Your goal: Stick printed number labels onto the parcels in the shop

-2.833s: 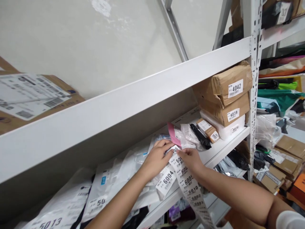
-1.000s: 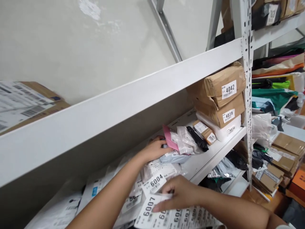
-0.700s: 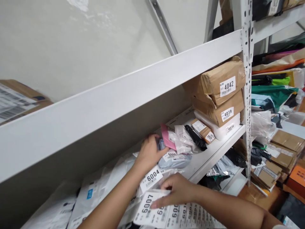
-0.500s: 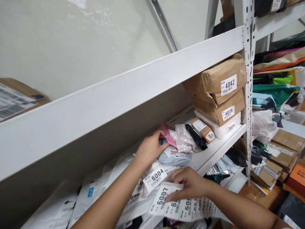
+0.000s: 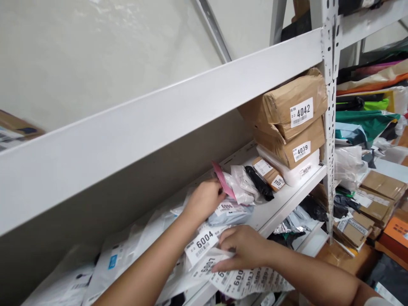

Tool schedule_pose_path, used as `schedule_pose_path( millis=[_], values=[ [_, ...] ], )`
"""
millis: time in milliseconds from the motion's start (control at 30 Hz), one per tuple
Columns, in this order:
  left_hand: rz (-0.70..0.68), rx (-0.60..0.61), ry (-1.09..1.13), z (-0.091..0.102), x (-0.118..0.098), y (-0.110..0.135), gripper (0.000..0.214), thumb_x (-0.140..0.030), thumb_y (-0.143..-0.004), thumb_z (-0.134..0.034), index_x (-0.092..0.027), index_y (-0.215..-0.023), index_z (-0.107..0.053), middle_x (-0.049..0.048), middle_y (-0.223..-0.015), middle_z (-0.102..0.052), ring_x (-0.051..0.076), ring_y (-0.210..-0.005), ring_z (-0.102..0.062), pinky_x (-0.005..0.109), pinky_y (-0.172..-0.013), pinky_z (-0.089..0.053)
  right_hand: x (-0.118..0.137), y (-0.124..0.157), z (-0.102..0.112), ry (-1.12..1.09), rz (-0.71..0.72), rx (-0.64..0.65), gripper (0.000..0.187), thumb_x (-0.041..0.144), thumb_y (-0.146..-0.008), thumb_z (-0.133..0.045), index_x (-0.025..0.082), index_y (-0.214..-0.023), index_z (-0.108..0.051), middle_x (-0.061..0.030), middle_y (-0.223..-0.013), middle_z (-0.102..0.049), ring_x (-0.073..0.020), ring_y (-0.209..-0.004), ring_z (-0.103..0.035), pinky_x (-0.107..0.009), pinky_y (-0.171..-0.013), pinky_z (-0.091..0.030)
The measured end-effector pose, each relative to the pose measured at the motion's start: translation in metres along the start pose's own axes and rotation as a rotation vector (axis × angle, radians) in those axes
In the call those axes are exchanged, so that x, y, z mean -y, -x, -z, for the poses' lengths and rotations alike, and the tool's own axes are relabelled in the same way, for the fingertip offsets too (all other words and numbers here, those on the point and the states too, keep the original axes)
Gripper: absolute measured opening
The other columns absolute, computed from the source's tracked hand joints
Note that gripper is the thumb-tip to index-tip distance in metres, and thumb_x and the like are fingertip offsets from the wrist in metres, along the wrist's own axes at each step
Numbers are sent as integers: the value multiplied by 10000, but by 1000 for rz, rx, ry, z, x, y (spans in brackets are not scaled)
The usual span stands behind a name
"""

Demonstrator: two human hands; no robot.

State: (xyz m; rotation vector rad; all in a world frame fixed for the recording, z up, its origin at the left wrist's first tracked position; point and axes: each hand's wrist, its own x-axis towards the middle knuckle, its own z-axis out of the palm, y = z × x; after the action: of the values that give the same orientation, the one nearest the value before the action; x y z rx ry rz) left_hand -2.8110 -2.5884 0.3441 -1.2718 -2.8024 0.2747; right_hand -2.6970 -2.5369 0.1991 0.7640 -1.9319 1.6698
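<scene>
My left hand [image 5: 205, 197] reaches onto the shelf, its fingers curled against the left side of a pink mailer [image 5: 223, 180]; what they grip, if anything, is hidden. Below its fingers lies a grey-blue plastic parcel [image 5: 231, 216] with a 6006 label. In front of that, a white label [image 5: 201, 243] reading 6004 sits on a clear-wrapped parcel. My right hand [image 5: 244, 246] is closed, thumb against fingers, on a sheet of number labels [image 5: 247, 282]. That sheet hangs over the shelf's front edge, with 6007 showing at its left end.
Right of the pink mailer lie white bags, a black parcel [image 5: 259, 182] and a small carton [image 5: 268, 173]. Stacked cartons [image 5: 299, 110] stand beside the perforated post [image 5: 330, 127]. A white beam [image 5: 159, 114] crosses above my hands. White mailers [image 5: 108, 263] line the left.
The view has shifted slightly. My left hand's fingers have drawn closer together beside the pink mailer. My right hand has moved slightly left with the label sheet, whose 6007 end is now tilted flatter.
</scene>
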Motion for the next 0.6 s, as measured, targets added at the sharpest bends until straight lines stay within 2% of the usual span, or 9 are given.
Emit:
schedule_pose_path(
  millis=[100,200,267,333,400,467,533,600],
  values=[
    [-323,-86,57,3,12,6,139,-251,-773,-565,-219,-742,-697,86,-1010,-711,285,-1102,-604,389,-997,-449,-11,1,-7,72,4,-12,503,582,-864,-598,207,-568,-442,-12,-746,-600,-141,-680,-540,-246,-628,-351],
    [-502,-67,154,5,26,17,193,-282,-829,-531,-226,-774,-708,65,-1041,-692,239,-1055,-609,348,-937,-488,-19,2,-11,147,-12,25,469,560,-844,-649,197,-591,-493,-29,-814,-658,-145,-730,-577,-242,-643,-373],
    [-540,-58,171,4,32,26,254,-301,-889,-494,-229,-867,-736,61,-1003,-685,203,-940,-634,306,-834,-515,-21,2,-9,153,-12,53,508,600,-827,-656,192,-579,-480,-29,-797,-649,-141,-724,-567,-243,-640,-378],
    [-554,-93,171,1,35,33,272,-327,-921,-499,-237,-955,-753,65,-1012,-679,188,-906,-647,280,-798,-521,-20,3,-6,66,0,56,558,640,-807,-659,189,-559,-444,-10,-737,-594,-126,-688,-534,-242,-630,-374],
    [-540,-157,163,-4,36,39,298,-335,-947,-482,-239,-988,-761,81,-1131,-659,189,-955,-659,273,-832,-527,-18,4,-1,-112,-11,8,604,657,-759,-700,189,-535,-390,29,-648,-485,-98,-612,-458,-235,-581,-344],
    [-486,-214,138,-9,36,44,338,-328,-970,-441,-226,-974,-763,94,-1234,-629,196,-1004,-670,268,-862,-531,-15,6,3,-353,-81,-48,622,646,-674,-777,193,-551,-368,66,-595,-394,-75,-552,-368,-222,-525,-302],
    [-438,-250,96,-13,34,47,362,-310,-980,-411,-212,-932,-756,101,-1267,-626,201,-1019,-681,265,-862,-537,-11,6,5,-606,-188,-68,595,614,-593,-842,197,-629,-419,84,-597,-413,-65,-545,-355,-202,-517,-316],
    [-428,-266,61,-16,33,48,350,-295,-976,-411,-208,-905,-742,107,-1290,-634,204,-1022,-691,271,-861,-543,-8,3,5,-820,-276,-60,572,581,-569,-869,198,-794,-507,80,-662,-518,-66,-579,-438,-202,-579,-393]
  ],
)
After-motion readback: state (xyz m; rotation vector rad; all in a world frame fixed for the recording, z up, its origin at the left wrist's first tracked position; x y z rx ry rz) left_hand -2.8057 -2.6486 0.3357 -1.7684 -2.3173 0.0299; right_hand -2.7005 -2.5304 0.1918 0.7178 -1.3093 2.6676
